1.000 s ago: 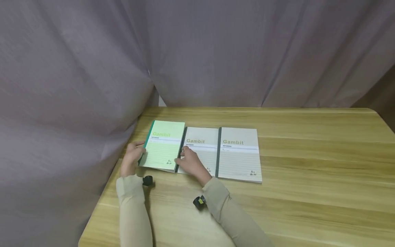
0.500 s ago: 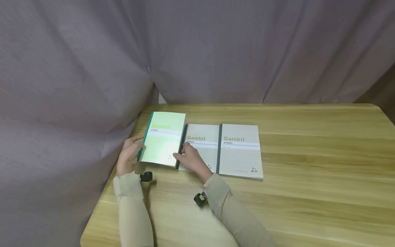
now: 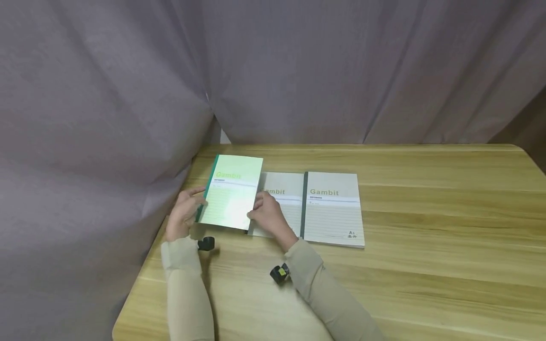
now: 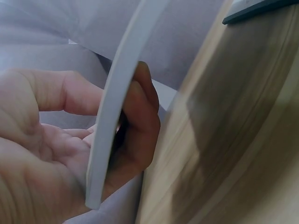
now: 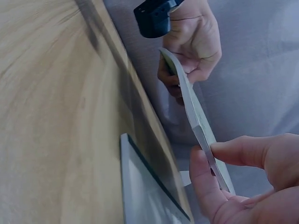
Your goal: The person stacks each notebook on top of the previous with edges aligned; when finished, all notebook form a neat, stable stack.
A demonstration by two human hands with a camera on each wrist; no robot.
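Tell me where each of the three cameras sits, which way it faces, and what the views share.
Head: worn high, looking down at the table; left hand and right hand grip the green notebook; both sleeves show.
Left wrist: looks along the palm of the left hand at the notebook's edge.
Right wrist: looks past the right hand toward the left hand.
Shared: all three show the green notebook.

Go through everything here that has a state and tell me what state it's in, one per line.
Green notebook: closed, lifted off the table, held at both side edges.
Middle grey notebook: closed, flat on the table, partly covered by the green one.
Right grey notebook: closed, flat, untouched.
Left hand: grips the green notebook's spine edge.
Right hand: pinches its opposite edge.
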